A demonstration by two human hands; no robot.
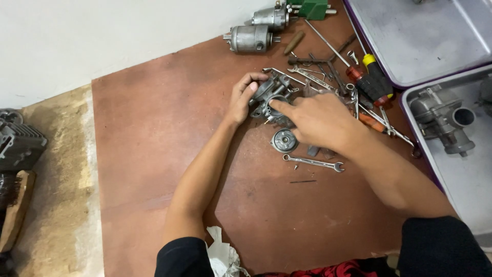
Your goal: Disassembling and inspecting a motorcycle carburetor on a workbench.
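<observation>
My left hand [242,98] grips the left side of a grey metal carburetor body [272,92] that rests on a brown board [154,154]. From the right, my right hand [319,119] reaches over it, the index finger touching the body's round opening; whether it holds anything small is hidden. A round metal cap [284,140] lies just below the carburetor, and a small open-end wrench [313,163] lies below that.
Wrenches and screwdrivers [370,77] are piled to the right. Two cylindrical motors [251,38] stand at the board's far edge. Grey trays [410,56] on the right hold another carburetor [445,119]. Engine parts [18,143] lie at left, and a white rag [224,255] lies near me.
</observation>
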